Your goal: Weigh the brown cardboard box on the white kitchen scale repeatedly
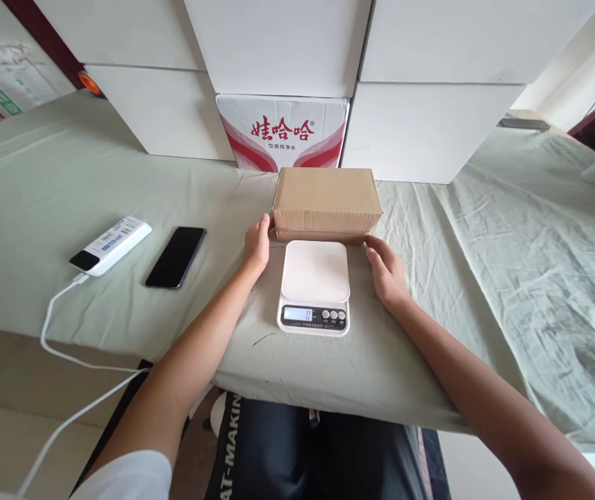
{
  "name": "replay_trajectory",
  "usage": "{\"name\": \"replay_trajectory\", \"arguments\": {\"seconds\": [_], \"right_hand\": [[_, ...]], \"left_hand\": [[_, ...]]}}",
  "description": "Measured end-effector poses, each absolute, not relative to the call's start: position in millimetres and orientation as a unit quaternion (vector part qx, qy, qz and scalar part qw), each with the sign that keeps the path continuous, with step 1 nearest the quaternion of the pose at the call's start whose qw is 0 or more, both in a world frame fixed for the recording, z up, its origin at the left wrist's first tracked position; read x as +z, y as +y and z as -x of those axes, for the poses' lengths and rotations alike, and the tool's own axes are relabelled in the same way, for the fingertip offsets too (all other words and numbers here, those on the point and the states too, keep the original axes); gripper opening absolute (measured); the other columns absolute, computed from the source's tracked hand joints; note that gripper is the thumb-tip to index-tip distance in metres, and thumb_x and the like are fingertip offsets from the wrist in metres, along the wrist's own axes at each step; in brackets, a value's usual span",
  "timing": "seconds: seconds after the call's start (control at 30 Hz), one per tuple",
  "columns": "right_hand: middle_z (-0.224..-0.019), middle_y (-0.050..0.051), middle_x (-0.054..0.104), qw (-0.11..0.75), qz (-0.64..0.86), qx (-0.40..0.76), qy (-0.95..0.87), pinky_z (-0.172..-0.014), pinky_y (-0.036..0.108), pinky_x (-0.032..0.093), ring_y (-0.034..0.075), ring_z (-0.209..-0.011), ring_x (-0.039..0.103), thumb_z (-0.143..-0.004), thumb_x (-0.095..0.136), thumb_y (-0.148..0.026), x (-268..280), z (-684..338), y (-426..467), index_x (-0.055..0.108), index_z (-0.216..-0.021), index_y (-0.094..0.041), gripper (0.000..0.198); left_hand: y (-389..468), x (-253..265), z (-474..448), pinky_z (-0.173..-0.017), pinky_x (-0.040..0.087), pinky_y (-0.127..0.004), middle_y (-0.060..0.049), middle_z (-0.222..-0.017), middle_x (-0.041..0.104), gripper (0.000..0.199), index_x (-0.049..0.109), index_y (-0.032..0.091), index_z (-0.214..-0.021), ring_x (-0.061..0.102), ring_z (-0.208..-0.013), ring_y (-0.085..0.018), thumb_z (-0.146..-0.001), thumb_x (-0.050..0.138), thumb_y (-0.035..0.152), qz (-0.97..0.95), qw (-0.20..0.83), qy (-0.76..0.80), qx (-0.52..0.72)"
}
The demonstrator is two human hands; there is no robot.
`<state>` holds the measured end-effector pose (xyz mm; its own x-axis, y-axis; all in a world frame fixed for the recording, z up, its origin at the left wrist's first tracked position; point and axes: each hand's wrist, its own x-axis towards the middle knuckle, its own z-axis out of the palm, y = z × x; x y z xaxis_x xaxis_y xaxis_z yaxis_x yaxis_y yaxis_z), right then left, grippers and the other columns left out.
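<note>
A closed brown cardboard box (328,191) is between my hands, just behind a white digital kitchen scale (315,272). My left hand (257,243) grips the box's left side, its fingertips partly hidden by the cardboard. At the lower right front corner, my right hand (388,273) holds the box with curled fingers. The scale's plate bears nothing, and its lit display (298,315) reads 0. Whether the box's underside touches the tablecloth cannot be made out.
White cartons (406,128) are stacked along the back, one with red print (282,132). To the left lie a black phone (176,257) and a white device (112,244) with a cable (50,316). A wrinkled green cloth (412,208) covers the table.
</note>
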<state>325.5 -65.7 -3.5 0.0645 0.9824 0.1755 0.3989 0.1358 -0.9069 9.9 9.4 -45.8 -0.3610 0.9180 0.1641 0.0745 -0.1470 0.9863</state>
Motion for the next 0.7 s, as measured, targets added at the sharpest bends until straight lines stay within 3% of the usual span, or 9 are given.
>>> {"name": "replay_trajectory", "arguments": {"seconds": [0.1, 0.17, 0.27, 0.33, 0.5, 0.6, 0.7], "right_hand": [[-0.153, 0.017, 0.078, 0.459, 0.574, 0.33, -0.592, -0.132, 0.07, 0.048, 0.044, -0.149, 0.068, -0.095, 0.062, -0.077, -5.8, -326.2, -65.6, 0.075, -0.137, -0.024, 0.069], [-0.156, 0.017, 0.076, 0.487, 0.567, 0.348, -0.566, -0.136, 0.07, 0.045, 0.042, -0.153, 0.067, -0.095, 0.065, -0.077, -9.3, -327.4, -65.0, 0.073, -0.139, -0.026, 0.068], [-0.164, 0.014, 0.071, 0.536, 0.533, 0.401, -0.517, -0.141, 0.065, 0.042, 0.038, -0.16, 0.062, -0.097, 0.066, -0.076, -16.6, -331.0, -61.8, 0.069, -0.146, -0.029, 0.069], [-0.172, 0.01, 0.064, 0.545, 0.505, 0.438, -0.506, -0.143, 0.063, 0.039, 0.036, -0.166, 0.056, -0.097, 0.066, -0.075, -21.0, -333.8, -58.3, 0.066, -0.152, -0.031, 0.071], [-0.181, 0.0, 0.054, 0.524, 0.441, 0.48, -0.549, -0.149, 0.061, 0.028, 0.032, -0.177, 0.04, -0.098, 0.069, -0.072, -23.3, -336.6, -50.9, 0.064, -0.157, -0.039, 0.068], [-0.17, 0.0, 0.065, 0.558, 0.415, 0.473, -0.541, -0.146, 0.059, 0.032, 0.031, -0.17, 0.049, -0.098, 0.071, -0.065, -16.5, -332.8, -53.1, 0.068, -0.146, -0.041, 0.054], [-0.135, 0.002, 0.075, 0.629, 0.381, 0.416, -0.536, -0.132, 0.056, 0.05, 0.029, -0.142, 0.067, -0.097, 0.072, -0.058, -4.2, -327.2, -62.1, 0.071, -0.123, -0.037, 0.034]], "left_hand": [[8.8, -44.6, -10.0, -0.118, 0.06, -0.05, -0.016, -0.106, 0.089, 0.076, 0.088, 0.017, -0.104, 0.081, -0.128, -0.04, -0.095, 0.059, 0.087, -0.441, 0.347, 0.562, 0.608], [7.1, -40.9, -10.6, -0.128, 0.054, -0.05, -0.018, -0.132, 0.087, 0.08, 0.087, 0.017, -0.119, 0.074, -0.144, -0.039, -0.094, 0.058, 0.088, -0.434, 0.352, 0.535, 0.634], [3.8, -34.0, -10.9, -0.139, 0.043, -0.045, -0.014, -0.17, 0.065, 0.091, 0.079, 0.022, -0.143, 0.057, -0.165, -0.035, -0.09, 0.06, 0.093, -0.44, 0.379, 0.466, 0.667], [2.5, -31.3, -11.2, -0.142, 0.038, -0.046, -0.012, -0.178, 0.057, 0.097, 0.075, 0.024, -0.149, 0.048, -0.171, -0.035, -0.088, 0.058, 0.097, -0.455, 0.412, 0.439, 0.656], [4.1, -32.3, -14.5, -0.139, 0.04, -0.057, -0.017, -0.168, 0.066, 0.107, 0.075, 0.024, -0.145, 0.049, -0.169, -0.04, -0.083, 0.049, 0.107, -0.491, 0.491, 0.417, 0.586], [1.4, -24.6, -16.8, -0.131, 0.049, -0.053, -0.016, -0.154, 0.076, 0.097, 0.08, 0.024, -0.13, 0.061, -0.159, -0.04, -0.083, 0.053, 0.104, -0.495, 0.462, 0.403, 0.615], [-10.0, -3.5, -18.9, -0.112, 0.059, -0.043, -0.013, -0.125, 0.084, 0.072, 0.081, 0.024, -0.105, 0.075, -0.133, -0.033, -0.091, 0.062, 0.092, -0.49, 0.341, 0.363, 0.716]]}}
